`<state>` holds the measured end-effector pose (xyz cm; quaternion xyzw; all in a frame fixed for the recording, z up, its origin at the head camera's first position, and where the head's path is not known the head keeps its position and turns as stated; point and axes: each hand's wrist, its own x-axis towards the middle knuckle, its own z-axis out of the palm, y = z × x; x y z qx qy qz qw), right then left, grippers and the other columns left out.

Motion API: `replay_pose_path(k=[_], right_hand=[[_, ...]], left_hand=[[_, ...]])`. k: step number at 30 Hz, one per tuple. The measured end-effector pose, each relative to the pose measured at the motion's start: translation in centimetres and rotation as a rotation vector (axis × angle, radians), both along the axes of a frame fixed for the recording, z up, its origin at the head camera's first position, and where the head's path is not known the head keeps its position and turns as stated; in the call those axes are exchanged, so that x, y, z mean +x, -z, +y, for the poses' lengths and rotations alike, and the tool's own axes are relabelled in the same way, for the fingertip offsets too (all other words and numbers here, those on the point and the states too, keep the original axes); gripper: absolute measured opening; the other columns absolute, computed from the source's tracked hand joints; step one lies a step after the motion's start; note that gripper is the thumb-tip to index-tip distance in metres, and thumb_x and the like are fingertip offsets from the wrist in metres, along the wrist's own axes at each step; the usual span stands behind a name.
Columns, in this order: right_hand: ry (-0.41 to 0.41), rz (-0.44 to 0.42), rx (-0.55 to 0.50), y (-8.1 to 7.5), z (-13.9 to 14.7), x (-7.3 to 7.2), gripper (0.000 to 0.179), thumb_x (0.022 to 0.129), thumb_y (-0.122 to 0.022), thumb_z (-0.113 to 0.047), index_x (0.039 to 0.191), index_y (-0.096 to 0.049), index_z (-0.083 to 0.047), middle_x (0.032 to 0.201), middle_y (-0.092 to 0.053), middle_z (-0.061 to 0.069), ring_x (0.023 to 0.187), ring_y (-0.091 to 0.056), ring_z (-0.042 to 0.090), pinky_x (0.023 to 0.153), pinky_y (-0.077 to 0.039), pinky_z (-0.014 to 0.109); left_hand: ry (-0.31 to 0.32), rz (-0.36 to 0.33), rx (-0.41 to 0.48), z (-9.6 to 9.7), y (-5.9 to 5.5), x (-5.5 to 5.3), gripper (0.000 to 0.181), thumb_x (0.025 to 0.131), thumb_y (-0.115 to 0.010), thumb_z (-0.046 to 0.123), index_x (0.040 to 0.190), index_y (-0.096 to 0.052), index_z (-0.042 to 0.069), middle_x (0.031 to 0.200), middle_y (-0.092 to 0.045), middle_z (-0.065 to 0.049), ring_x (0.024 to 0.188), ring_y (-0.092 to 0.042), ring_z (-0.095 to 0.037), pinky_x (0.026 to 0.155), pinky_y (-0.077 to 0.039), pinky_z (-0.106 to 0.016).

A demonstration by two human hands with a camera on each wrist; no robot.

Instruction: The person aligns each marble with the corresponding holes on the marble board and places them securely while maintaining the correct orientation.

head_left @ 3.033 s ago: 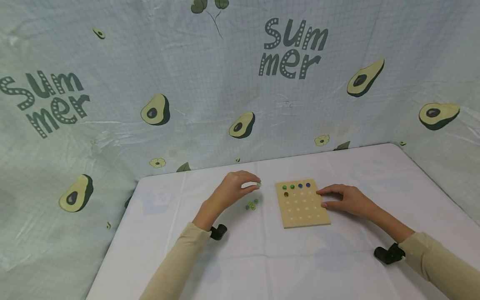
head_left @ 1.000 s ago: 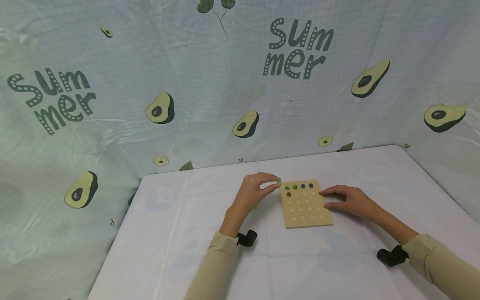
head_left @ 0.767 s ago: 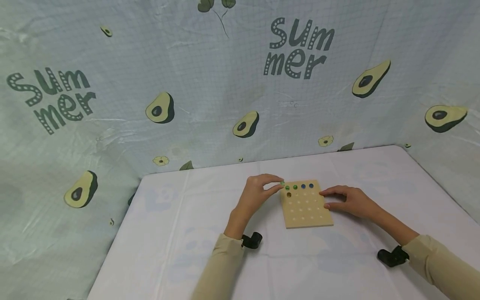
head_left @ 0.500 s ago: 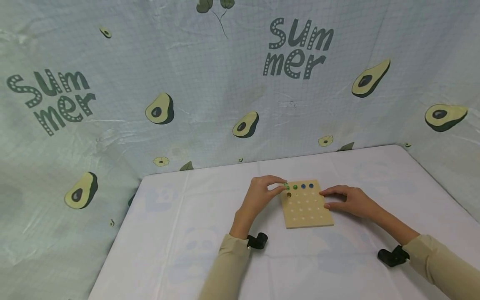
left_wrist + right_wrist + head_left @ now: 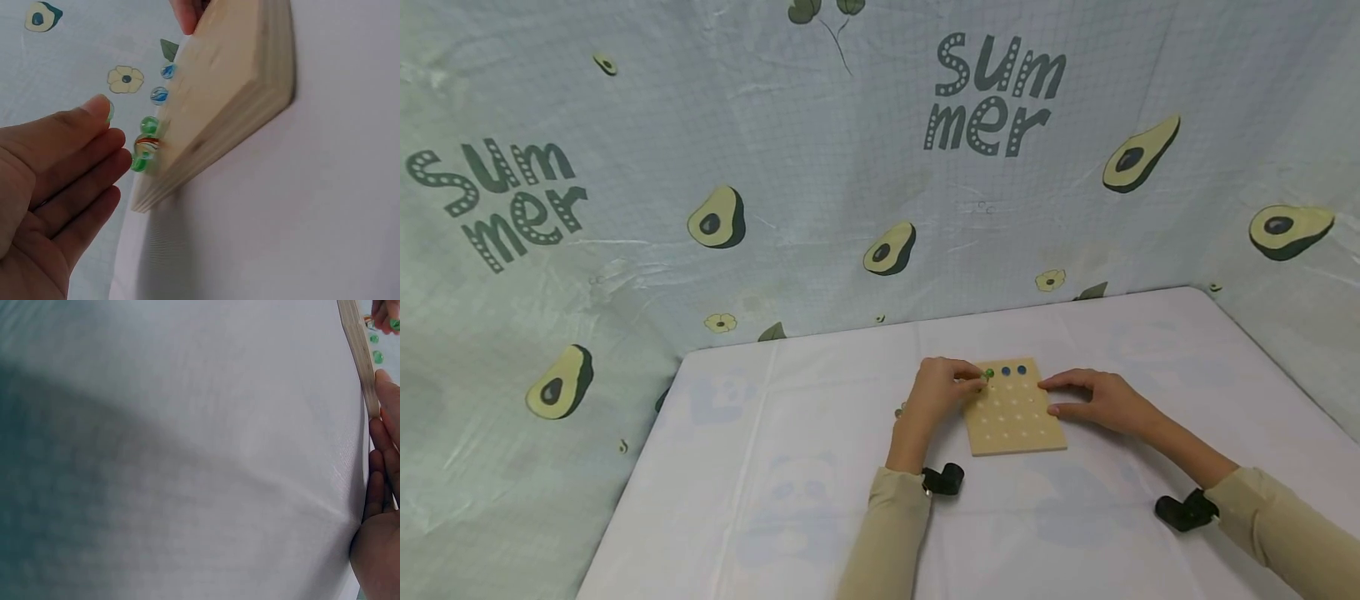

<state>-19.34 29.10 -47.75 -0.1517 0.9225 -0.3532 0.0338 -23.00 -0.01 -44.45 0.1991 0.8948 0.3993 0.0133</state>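
Observation:
My left hand [image 5: 934, 392] is over the far left corner of a square wooden board [image 5: 1011, 417] with rows of small hollows. Between its thumb and index finger it pinches a green marble [image 5: 110, 111], mostly hidden behind the thumb. Along the board's far row sit green marbles [image 5: 149, 125] and two blue marbles [image 5: 1006, 371]. A brown swirled marble [image 5: 147, 145] sits by the green ones, hidden by my left hand in the head view. The relaxed fingers of my right hand [image 5: 1101, 402] touch the board's right edge.
Loose marbles [image 5: 900, 410] lie on the white-covered table [image 5: 820, 517] left of the board, partly hidden by my left wrist. A printed cloth [image 5: 820, 150] hangs behind the table. Black wrist cameras [image 5: 1186, 511] are strapped to both arms.
My left hand has carried the green marble rightward from beside the loose marbles to over the board's far left part. My right hand stays at the board's edge.

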Motion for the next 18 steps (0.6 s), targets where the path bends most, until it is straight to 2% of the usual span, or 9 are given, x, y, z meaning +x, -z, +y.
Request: replay_pose_path(k=[4, 8, 18], right_hand=[[-0.001, 0.000, 0.003, -0.2, 0.0, 0.1, 0.048, 0.087, -0.080, -0.042, 0.128, -0.072, -0.018, 0.131, -0.068, 0.008, 0.131, -0.054, 0.038, 0.108, -0.042, 0.059], [-0.003, -0.003, 0.001, -0.3, -0.1, 0.1, 0.048, 0.087, -0.080, -0.043, 0.128, -0.072, -0.018, 0.131, -0.068, 0.008, 0.131, -0.054, 0.038, 0.107, -0.042, 0.059], [0.003, 0.009, 0.004, 0.0, -0.2, 0.2, 0.048, 0.087, -0.080, -0.043, 0.127, -0.072, -0.018, 0.130, -0.068, 0.007, 0.130, -0.055, 0.037, 0.106, -0.044, 0.058]], left_hand=[[-0.046, -0.026, -0.002, 0.5, 0.3, 0.2, 0.013, 0.090, -0.079, 0.022, 0.100, -0.083, 0.013, 0.098, -0.078, 0.004, 0.098, -0.070, -0.010, 0.082, -0.055, -0.021], [-0.077, -0.021, 0.005, 0.9, 0.5, 0.4, 0.013, 0.090, -0.080, 0.020, 0.099, -0.082, 0.012, 0.097, -0.078, 0.002, 0.091, -0.069, -0.008, 0.075, -0.055, -0.018], [-0.194, -0.037, -0.008, 2.0, 0.5, 1.0, 0.012, 0.087, -0.082, 0.020, 0.097, -0.083, 0.012, 0.097, -0.078, 0.001, 0.085, -0.068, -0.007, 0.070, -0.054, -0.019]])
